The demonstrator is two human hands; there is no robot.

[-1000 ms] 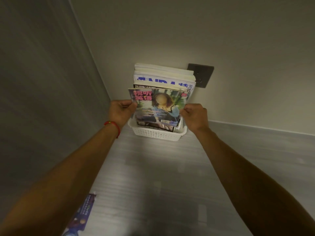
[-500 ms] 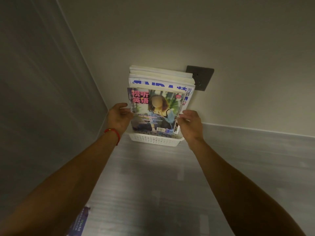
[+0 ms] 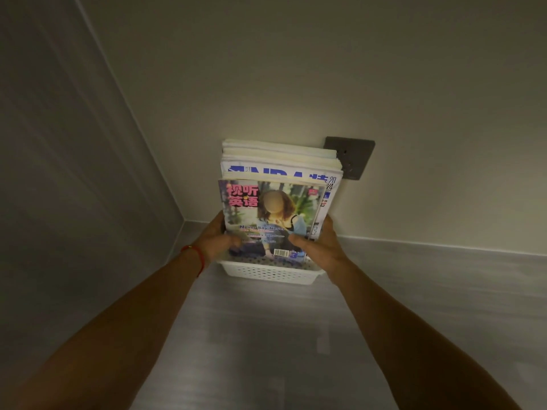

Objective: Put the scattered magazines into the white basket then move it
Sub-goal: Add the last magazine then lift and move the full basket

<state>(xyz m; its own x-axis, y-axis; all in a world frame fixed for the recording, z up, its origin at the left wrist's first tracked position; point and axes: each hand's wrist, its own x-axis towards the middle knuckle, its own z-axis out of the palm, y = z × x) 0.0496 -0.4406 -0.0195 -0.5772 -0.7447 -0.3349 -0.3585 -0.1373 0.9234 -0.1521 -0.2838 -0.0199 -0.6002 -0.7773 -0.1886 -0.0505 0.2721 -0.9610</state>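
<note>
Both hands have slid lower, left hand (image 3: 217, 241) and right hand (image 3: 321, 247) fingers clamping the floppy magazines (image 3: 270, 214) above the white basket (image 3: 270, 272); likely heavy, better lifted by the basket's ends.

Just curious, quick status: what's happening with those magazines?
Both hands, left and right, gripping magazines. Stack upright in white basket. Nothing blocking.

A grey streaked surface (image 3: 266, 335) carries the white basket (image 3: 270, 272), set near the corner of the walls.

glossy paper magazines (image 3: 270, 216) stand in a perforated white plastic basket (image 3: 270, 272) on a smooth grey floor (image 3: 266, 350)
</note>
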